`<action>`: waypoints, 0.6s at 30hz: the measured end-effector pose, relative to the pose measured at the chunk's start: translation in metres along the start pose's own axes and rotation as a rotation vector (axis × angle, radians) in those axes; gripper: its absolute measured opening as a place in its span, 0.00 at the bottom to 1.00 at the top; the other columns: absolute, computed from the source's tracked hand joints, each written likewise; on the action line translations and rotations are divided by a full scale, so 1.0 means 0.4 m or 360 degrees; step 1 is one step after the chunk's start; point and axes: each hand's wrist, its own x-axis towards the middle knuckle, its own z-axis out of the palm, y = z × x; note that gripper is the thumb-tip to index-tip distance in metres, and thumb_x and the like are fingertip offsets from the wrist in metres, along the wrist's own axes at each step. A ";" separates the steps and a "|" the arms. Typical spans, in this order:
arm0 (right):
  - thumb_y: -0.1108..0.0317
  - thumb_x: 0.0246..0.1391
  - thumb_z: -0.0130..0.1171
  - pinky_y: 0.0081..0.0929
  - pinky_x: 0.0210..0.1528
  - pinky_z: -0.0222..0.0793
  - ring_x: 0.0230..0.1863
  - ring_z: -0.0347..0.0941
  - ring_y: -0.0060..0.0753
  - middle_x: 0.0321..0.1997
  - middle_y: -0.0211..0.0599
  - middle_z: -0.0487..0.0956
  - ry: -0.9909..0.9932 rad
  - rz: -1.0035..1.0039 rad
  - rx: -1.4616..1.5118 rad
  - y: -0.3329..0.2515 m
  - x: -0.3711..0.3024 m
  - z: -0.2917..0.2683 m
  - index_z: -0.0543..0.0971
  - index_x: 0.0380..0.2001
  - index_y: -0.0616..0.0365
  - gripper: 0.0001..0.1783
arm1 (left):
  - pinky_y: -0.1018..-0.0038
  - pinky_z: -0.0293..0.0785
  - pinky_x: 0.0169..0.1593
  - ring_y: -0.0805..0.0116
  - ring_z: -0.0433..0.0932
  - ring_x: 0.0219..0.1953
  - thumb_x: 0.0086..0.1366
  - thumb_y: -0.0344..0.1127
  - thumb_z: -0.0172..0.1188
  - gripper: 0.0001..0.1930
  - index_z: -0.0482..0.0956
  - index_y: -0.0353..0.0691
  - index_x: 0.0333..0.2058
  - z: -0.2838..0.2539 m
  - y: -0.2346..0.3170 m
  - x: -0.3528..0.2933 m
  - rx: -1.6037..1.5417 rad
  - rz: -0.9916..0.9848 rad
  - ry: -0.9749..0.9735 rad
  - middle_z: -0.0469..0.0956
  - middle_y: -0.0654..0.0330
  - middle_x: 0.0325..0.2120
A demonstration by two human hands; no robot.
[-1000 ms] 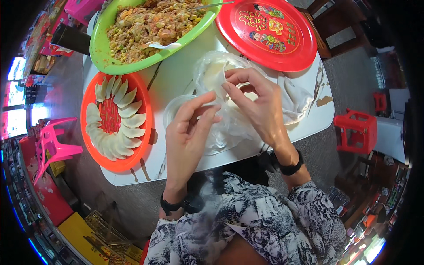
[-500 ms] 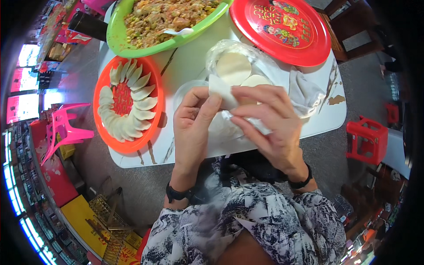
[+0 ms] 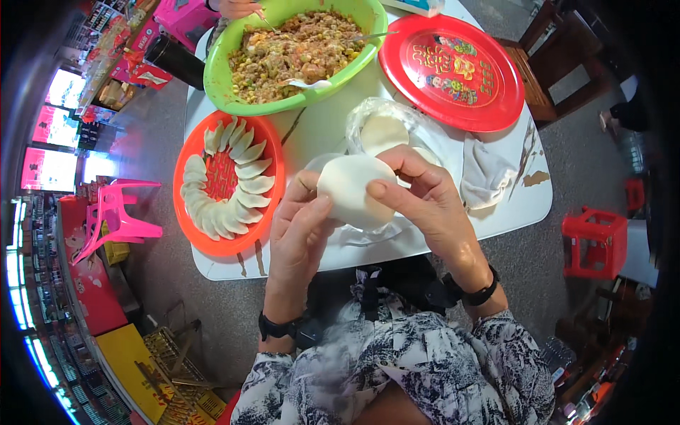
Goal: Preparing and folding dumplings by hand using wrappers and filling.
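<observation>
Between my two hands a round white dumpling wrapper (image 3: pixel 356 193) is held up flat above the table. My left hand (image 3: pixel 297 221) pinches its left edge with thumb and fingers. On its right side, my right hand (image 3: pixel 433 200) has the thumb pressed on the face and the fingers behind. Beyond them lies a clear plastic bag (image 3: pixel 363 108) with more round wrappers (image 3: pixel 384 133). Left of my hands, an orange-red plate (image 3: pixel 273 129) carries folded dumplings (image 3: pixel 253 169) set in a ring. A clear dish behind my hands is mostly hidden.
At the far side stands a green basin (image 3: pixel 212 78) of chopped filling with a white spoon (image 3: pixel 309 84); another person's hand (image 3: pixel 239 8) reaches to it. A red tray (image 3: pixel 453 71) and a white cloth (image 3: pixel 487 172) lie right. Pink (image 3: pixel 117 219) and red (image 3: pixel 596 243) stools flank the table.
The wrapper, earlier seen tilted and bent between my fingers, now faces up as a full flat circle. The view has shifted, and another person's hand has appeared at the basin.
</observation>
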 end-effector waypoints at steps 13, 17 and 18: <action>0.76 0.45 0.69 0.17 0.27 0.58 0.28 0.65 0.17 0.27 0.25 0.72 -0.0175 -0.0733 -0.0926 -0.109 -0.009 0.120 0.85 0.35 0.56 0.11 | 0.74 0.73 0.54 0.72 0.78 0.47 0.56 0.27 0.68 0.26 0.74 0.30 0.55 -0.069 0.019 -0.033 0.0101 -0.0024 -0.0210 0.79 0.55 0.49; 0.75 0.45 0.69 0.19 0.27 0.60 0.26 0.66 0.20 0.28 0.29 0.74 -0.0330 -0.0746 -0.1189 -0.164 0.005 0.149 0.85 0.35 0.57 0.11 | 0.75 0.73 0.53 0.72 0.79 0.47 0.59 0.29 0.66 0.23 0.75 0.30 0.53 -0.054 0.047 -0.035 0.0121 0.0153 -0.0249 0.80 0.56 0.46; 0.73 0.48 0.67 0.21 0.30 0.65 0.30 0.71 0.24 0.31 0.33 0.77 -0.0398 -0.0563 -0.1268 -0.183 0.019 0.153 0.84 0.34 0.57 0.08 | 0.75 0.73 0.53 0.72 0.79 0.47 0.59 0.29 0.66 0.23 0.75 0.30 0.53 -0.066 0.042 -0.036 0.0116 0.0164 -0.0241 0.80 0.56 0.46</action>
